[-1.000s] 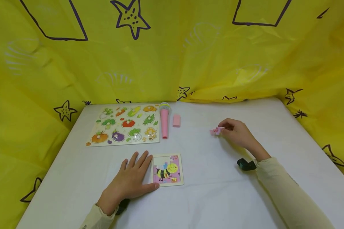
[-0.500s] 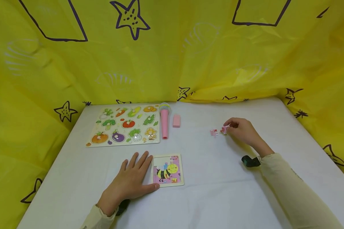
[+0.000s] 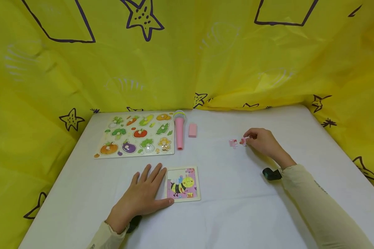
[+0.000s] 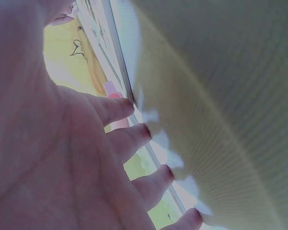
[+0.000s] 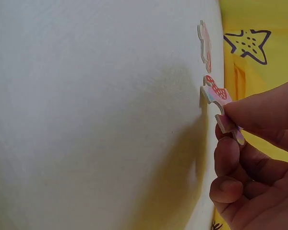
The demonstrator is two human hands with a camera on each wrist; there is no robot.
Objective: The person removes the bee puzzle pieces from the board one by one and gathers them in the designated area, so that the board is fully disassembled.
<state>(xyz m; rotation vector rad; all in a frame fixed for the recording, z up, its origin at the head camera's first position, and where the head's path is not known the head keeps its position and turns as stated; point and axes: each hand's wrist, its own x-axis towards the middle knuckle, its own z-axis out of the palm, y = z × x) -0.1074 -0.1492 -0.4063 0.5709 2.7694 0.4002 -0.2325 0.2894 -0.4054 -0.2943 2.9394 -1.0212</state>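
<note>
My left hand [image 3: 143,195] lies flat with spread fingers at the left edge of a small framed bee jigsaw puzzle [image 3: 198,183], its thumb on the lower left corner. Pale bare backing shows in the puzzle's upper left. Over at the right, my right hand [image 3: 264,143] pinches a pink jigsaw piece [image 5: 222,103] with a red pattern between thumb and fingers, tilted just above the cloth. A second pink jigsaw piece [image 3: 233,143] lies on the table just left of it, apart by a small gap in the head view.
A vegetable knob puzzle board [image 3: 137,135] lies at the back left. Beside it are a pink toy microphone [image 3: 179,133] and a pink block [image 3: 192,130]. A yellow patterned curtain [image 3: 187,62] rises behind the white-clothed table [image 3: 224,221].
My right hand has shifted slightly right with the pinched jigsaw piece, which has come apart from the other piece. That other piece now lies separately. My left hand stays in place.
</note>
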